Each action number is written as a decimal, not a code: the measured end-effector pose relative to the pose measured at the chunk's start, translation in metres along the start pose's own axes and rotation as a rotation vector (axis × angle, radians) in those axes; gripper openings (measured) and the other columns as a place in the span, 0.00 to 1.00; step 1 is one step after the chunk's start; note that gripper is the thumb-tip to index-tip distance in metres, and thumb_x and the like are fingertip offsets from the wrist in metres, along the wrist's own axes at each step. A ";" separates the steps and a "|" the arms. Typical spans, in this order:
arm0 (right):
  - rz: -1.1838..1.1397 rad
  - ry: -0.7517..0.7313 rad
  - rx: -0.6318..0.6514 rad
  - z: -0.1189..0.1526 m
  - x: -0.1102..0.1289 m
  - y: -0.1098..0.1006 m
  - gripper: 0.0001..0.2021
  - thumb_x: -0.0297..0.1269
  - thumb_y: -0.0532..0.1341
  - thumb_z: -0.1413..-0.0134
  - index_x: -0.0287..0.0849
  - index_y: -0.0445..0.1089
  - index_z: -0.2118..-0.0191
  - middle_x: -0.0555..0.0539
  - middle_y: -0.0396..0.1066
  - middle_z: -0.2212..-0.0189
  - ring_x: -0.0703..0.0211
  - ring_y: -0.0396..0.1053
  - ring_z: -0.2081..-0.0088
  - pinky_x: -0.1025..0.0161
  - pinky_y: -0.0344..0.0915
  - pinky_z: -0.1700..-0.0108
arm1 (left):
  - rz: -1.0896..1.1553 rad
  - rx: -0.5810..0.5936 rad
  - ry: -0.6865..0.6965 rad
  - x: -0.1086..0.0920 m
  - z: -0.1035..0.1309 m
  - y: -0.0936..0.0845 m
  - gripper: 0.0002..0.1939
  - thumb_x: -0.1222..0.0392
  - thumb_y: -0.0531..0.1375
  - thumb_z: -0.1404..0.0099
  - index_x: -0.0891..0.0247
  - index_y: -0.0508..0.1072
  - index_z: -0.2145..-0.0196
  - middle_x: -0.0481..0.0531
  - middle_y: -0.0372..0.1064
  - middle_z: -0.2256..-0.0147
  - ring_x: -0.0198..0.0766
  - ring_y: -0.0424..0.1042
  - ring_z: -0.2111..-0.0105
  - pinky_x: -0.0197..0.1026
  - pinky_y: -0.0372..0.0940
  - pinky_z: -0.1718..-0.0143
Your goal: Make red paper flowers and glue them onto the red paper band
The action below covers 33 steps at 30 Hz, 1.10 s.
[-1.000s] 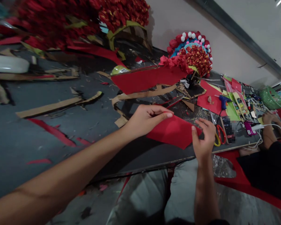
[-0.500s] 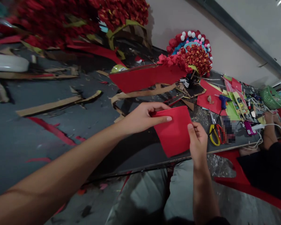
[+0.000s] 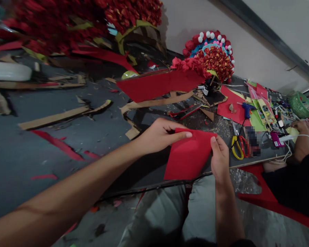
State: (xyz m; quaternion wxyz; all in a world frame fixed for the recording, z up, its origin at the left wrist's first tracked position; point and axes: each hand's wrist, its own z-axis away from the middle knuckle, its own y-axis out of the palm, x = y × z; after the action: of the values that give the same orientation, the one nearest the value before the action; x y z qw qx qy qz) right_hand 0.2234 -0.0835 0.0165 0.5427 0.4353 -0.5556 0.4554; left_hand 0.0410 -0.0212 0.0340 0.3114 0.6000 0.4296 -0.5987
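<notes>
A folded sheet of red paper hangs between my two hands above the table's front edge. My left hand pinches its upper left corner, thumb on the near face and fingers behind. At the upper right corner, my right hand grips the paper between thumb and curled fingers. Just right of that hand lie scissors with one yellow and one red handle. Behind the paper, a red-handled cutting tool rests on the table, partly hidden by nothing but its clutter.
Cardboard strips and red scraps lie on the dark table. A long red panel stands behind. Farther right are a blue glue gun, a green basket and another person's hand.
The red paper has tilted, its lower edge swinging left and down. Both hands keep hold of its upper corners and have shifted slightly downward. The red-handled tool behind now shows more.
</notes>
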 end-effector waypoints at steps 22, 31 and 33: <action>0.035 0.156 0.048 0.003 -0.007 -0.001 0.19 0.54 0.57 0.48 0.42 0.68 0.75 0.51 0.66 0.77 0.62 0.62 0.70 0.66 0.61 0.67 | 0.112 -0.059 -0.132 0.010 -0.006 -0.003 0.22 0.39 0.62 0.48 0.62 0.79 0.69 0.52 0.75 0.75 0.37 0.69 0.77 0.34 0.65 0.77; 0.034 0.168 0.010 0.000 -0.008 -0.003 0.18 0.53 0.56 0.48 0.41 0.67 0.74 0.52 0.64 0.76 0.63 0.60 0.71 0.66 0.60 0.66 | 0.036 0.086 -0.143 0.011 -0.009 -0.008 0.18 0.46 0.63 0.46 0.64 0.77 0.67 0.48 0.68 0.80 0.31 0.62 0.82 0.30 0.57 0.82; 0.095 0.126 0.008 0.000 -0.005 -0.003 0.19 0.53 0.55 0.47 0.41 0.66 0.75 0.52 0.64 0.76 0.63 0.60 0.70 0.66 0.60 0.64 | 0.042 0.010 -0.116 0.009 -0.008 -0.007 0.18 0.47 0.63 0.47 0.65 0.77 0.66 0.47 0.68 0.80 0.31 0.62 0.81 0.31 0.58 0.81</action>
State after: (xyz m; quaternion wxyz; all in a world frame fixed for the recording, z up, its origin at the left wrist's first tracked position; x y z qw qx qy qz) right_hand 0.2264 -0.0841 0.0118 0.5525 0.3810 -0.5386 0.5094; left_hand 0.0376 -0.0099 0.0268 0.3454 0.5747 0.3949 -0.6280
